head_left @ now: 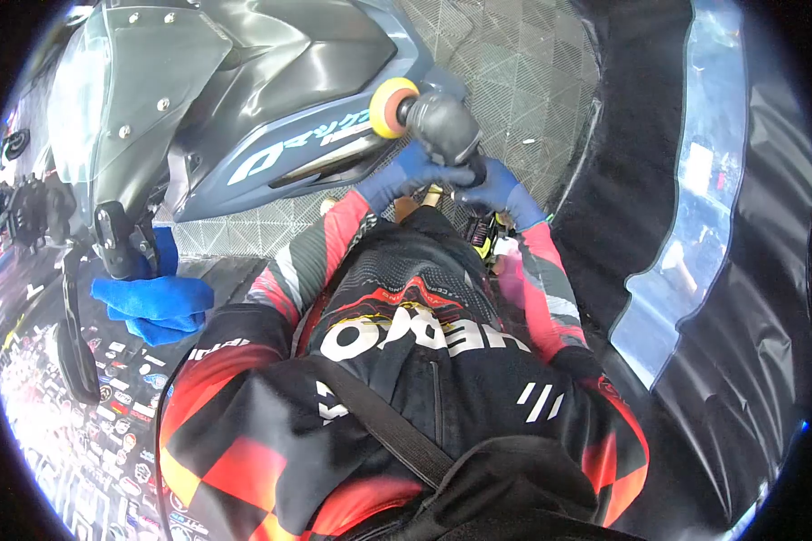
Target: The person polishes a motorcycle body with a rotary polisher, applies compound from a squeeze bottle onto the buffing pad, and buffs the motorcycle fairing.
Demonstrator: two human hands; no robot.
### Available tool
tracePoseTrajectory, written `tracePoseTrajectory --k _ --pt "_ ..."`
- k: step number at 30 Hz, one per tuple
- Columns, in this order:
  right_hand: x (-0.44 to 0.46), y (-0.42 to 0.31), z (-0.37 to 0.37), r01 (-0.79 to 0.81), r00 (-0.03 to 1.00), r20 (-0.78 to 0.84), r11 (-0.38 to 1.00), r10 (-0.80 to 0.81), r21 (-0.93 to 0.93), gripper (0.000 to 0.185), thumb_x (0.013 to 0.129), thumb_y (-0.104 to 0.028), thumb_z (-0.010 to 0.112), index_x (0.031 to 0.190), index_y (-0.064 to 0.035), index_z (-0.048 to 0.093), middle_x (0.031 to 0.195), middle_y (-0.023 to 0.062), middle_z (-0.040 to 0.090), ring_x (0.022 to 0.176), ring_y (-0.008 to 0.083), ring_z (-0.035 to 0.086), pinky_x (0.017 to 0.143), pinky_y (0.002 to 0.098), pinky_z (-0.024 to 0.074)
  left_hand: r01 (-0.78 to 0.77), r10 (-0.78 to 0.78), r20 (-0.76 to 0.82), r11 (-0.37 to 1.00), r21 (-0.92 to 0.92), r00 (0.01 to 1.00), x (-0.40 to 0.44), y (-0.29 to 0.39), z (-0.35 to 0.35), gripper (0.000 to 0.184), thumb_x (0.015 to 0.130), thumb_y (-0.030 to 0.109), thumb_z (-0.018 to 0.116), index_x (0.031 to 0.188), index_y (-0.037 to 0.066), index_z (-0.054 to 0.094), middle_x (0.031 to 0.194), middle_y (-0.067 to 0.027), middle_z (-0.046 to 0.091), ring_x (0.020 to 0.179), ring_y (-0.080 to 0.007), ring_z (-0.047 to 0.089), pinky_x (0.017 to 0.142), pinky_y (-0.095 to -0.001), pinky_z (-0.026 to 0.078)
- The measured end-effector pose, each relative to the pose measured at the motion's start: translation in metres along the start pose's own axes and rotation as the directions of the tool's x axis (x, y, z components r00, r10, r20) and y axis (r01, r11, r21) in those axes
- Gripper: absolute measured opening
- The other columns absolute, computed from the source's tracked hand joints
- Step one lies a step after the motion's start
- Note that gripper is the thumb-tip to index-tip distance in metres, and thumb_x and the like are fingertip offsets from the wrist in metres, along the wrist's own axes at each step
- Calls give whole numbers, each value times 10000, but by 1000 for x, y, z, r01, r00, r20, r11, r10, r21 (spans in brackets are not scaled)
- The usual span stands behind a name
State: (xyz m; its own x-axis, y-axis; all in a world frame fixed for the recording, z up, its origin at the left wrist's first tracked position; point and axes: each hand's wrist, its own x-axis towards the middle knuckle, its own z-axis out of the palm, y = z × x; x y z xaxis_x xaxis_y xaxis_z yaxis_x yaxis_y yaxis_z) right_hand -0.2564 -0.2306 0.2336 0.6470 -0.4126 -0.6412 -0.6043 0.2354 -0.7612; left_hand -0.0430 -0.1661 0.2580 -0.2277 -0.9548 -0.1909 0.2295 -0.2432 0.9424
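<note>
A black polisher [444, 129] with a yellow and orange round pad [393, 107] is between my hands. Its pad lies at the side of a dark grey-blue motorcycle fairing [271, 144]; whether they touch is unclear. In a blue glove, my left hand [404, 175] is closed on the lower side of the polisher. My right hand [501, 191], gloved in blue too, wraps round the handle end, its fingers partly hidden.
Blue cloth [158, 305] hangs over the handlebar end at the left, near a black lever [74, 356]. Grey tiled flooring [514, 72] lies beyond the polisher. A black curtain wall [641, 117] with a clear window strip [695, 225] rises at the right.
</note>
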Motion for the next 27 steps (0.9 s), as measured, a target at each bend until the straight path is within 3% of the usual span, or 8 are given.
tracePoseTrajectory --k 6,10,12,16,18,21,24,27 --pt "16 20 25 106 994 -8 938 -110 330 507 735 -162 764 1197 -21 606 1045 55 669 969 155 614 897 340 505 152 -159 -39 979 -138 987 21 -3 0 620 752 197 832 1273 38 535 1200 -62 601 1069 -168 571 969 -355 467" --pt "2 22 33 75 990 84 928 -113 365 392 712 -198 789 1045 -25 674 1017 54 686 915 143 620 862 328 511 272 -271 -23 962 16 962 -7 -17 7 696 715 177 866 1307 43 525 1243 -77 598 1121 -183 566 990 -367 457" --pt "5 21 24 55 990 126 995 -66 88 395 698 -217 816 1014 -24 680 961 43 700 852 138 632 816 321 520 231 -231 6 973 9 973 -2 -26 7 690 703 168 876 1294 48 541 1227 -78 608 1124 -189 569 995 -366 454" --pt "35 46 -1 118 987 69 944 -146 307 414 670 -229 840 995 -23 685 911 33 694 798 143 632 778 336 530 211 -211 -19 977 -16 977 43 -44 2 629 739 156 848 1284 49 552 1198 -71 623 1103 -174 574 970 -354 468" --pt "58 66 -25 48 983 152 944 -103 326 482 677 -202 824 1095 -33 653 976 45 679 860 158 631 820 338 527 232 -231 -49 973 10 972 74 -46 2 559 778 162 816 1261 47 560 1174 -60 627 1072 -154 577 935 -336 482" --pt "71 64 -51 186 975 36 893 -219 411 535 717 -194 783 1192 -34 595 1063 62 649 933 181 626 862 352 521 152 -153 -59 988 -16 986 113 -46 0 428 819 190 767 1172 38 578 1057 -32 643 972 -127 587 838 -306 501" --pt "70 46 -66 -2 988 133 870 -73 492 569 750 -226 746 1244 -27 544 1127 88 623 972 209 625 892 383 516 72 -75 -208 997 -20 975 131 -37 3 434 823 257 759 1146 33 576 1028 -53 646 894 -141 602 767 -324 516" --pt "62 35 -38 -125 992 109 686 66 717 510 792 -279 725 1207 -35 559 1100 85 632 977 218 626 883 382 520 126 -112 -307 992 28 945 123 -28 8 485 818 356 745 1133 29 574 1011 -67 650 841 -155 606 754 -324 516"
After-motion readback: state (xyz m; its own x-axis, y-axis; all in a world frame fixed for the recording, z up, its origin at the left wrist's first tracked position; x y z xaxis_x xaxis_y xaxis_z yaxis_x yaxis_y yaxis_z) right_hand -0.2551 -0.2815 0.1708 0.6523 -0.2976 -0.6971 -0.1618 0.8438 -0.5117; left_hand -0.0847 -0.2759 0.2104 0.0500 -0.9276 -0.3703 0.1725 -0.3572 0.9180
